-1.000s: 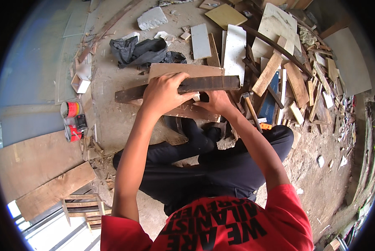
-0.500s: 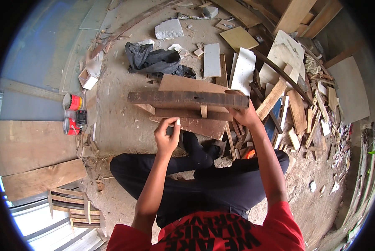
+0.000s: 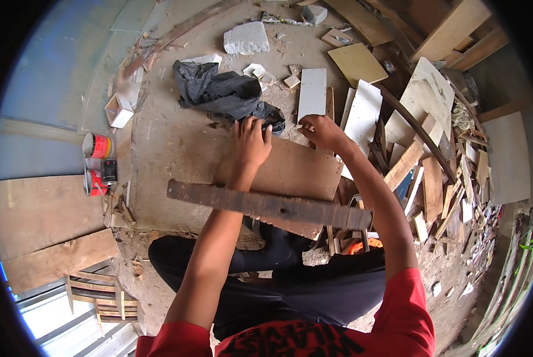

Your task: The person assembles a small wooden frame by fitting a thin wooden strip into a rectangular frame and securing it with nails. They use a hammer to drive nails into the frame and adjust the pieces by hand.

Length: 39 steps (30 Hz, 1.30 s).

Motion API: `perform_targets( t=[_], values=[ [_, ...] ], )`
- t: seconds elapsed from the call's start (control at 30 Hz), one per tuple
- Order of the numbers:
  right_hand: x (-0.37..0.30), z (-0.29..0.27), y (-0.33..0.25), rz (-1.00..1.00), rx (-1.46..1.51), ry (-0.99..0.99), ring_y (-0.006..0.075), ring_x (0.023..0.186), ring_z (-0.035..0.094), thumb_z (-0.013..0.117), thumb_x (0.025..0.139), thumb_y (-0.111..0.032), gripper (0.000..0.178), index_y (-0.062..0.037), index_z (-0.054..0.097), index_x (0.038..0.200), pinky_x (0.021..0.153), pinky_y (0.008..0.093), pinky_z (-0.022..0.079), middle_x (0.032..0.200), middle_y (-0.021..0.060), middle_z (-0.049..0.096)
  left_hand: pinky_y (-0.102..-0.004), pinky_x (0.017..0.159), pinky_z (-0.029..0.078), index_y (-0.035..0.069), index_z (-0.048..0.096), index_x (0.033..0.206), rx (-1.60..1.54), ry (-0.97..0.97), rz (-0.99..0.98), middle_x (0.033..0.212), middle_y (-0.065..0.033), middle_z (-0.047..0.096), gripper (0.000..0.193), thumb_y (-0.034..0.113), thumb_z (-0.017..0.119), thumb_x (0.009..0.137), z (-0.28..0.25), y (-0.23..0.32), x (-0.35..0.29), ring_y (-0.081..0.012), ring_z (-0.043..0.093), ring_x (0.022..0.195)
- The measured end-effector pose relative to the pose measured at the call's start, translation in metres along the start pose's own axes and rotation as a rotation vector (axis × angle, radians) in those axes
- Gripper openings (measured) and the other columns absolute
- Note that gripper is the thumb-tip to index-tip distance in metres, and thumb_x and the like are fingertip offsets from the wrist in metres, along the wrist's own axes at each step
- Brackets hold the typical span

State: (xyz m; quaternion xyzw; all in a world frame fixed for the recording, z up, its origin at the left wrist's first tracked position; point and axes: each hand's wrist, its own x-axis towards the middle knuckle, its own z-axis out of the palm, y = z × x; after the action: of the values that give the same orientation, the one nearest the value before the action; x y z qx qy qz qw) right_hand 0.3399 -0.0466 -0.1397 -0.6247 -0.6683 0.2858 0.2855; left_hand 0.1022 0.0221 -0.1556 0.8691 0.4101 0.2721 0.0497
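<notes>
Sitting beyond dk plank [image 3: 278, 208]: R hand [image 3: 326, 132]; L hand [image 3: 252, 144], nr blk bag [image 3: 222, 90].

Bare left forearm [image 3: 204, 271]: stretched forward, slanting right toward the wrist
Bare left grip [image 3: 252, 144]: back upward, fingers bent and pointing forward
Bare right forearm [image 3: 383, 199]: reaching forward, slanting left toward the wrist
Bare right grip [image 3: 327, 132]: turned leftward, fingers curled, apart from the other

Motion blurs the right end of a dark wooden bar [image 3: 284, 209], which hides a strip of the left forearm [image 3: 210, 256]. Below, 1 orange object [image 3: 357, 247] lies partly covered, its kind unclear; the frame's lower edge crops a red shirt [image 3: 272, 344].
</notes>
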Motion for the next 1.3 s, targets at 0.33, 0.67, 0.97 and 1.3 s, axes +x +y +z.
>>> perform_targets(
  t=[0.33, 0.67, 0.97, 1.3],
  values=[
    [0.101, 0.100, 0.085, -0.217, -0.090, -0.110, 0.0398, 0.095, 0.067, 0.067, 0.089, -0.009, 0.017, 0.0003, 0.067, 0.103, 0.083, 0.0449, 0.055, 0.102, 0.0196, 0.068, -0.0561, 0.121, 0.024, 0.002, 0.064, 0.095, -0.008, -0.147, -0.070, 0.100, -0.0115, 0.063, 0.014, 0.014, 0.056, 0.094, -0.014, 0.015, 0.003, -0.0291, 0.059, 0.110],
    [0.179, 0.119, 0.055, -0.626, -0.328, 0.196, 0.0356, 0.124, 0.057, 0.058, 0.093, -0.012, 0.041, -0.0024, 0.055, 0.133, 0.106, 0.0461, 0.045, 0.128, 0.0172, 0.059, -0.0545, 0.121, 0.026, -0.001, 0.064, 0.091, 0.017, -0.147, -0.116, 0.096, -0.0138, 0.062, 0.019, 0.014, 0.054, 0.097, -0.014, 0.016, 0.007, -0.0298, 0.060, 0.104],
    [0.178, 0.117, 0.039, -0.363, -0.264, -0.545, 0.0421, 0.108, 0.062, 0.057, 0.093, -0.020, 0.030, -0.0020, 0.064, 0.116, 0.096, 0.0482, 0.050, 0.107, 0.0253, 0.068, -0.0555, 0.121, 0.025, -0.001, 0.063, 0.090, 0.051, -0.154, -0.117, 0.096, -0.0155, 0.062, 0.019, 0.014, 0.054, 0.096, -0.013, 0.011, 0.002, -0.0311, 0.059, 0.103],
    [0.212, 0.163, 0.074, -0.316, -0.191, -0.117, 0.0450, 0.098, 0.067, 0.052, 0.094, -0.011, 0.024, -0.0031, 0.063, 0.114, 0.082, 0.0482, 0.057, 0.113, 0.0281, 0.066, -0.0554, 0.120, 0.026, 0.000, 0.063, 0.088, 0.002, -0.162, -0.115, 0.094, -0.0142, 0.063, 0.017, 0.014, 0.056, 0.095, -0.011, 0.014, 0.009, -0.0307, 0.059, 0.103]
  ],
)
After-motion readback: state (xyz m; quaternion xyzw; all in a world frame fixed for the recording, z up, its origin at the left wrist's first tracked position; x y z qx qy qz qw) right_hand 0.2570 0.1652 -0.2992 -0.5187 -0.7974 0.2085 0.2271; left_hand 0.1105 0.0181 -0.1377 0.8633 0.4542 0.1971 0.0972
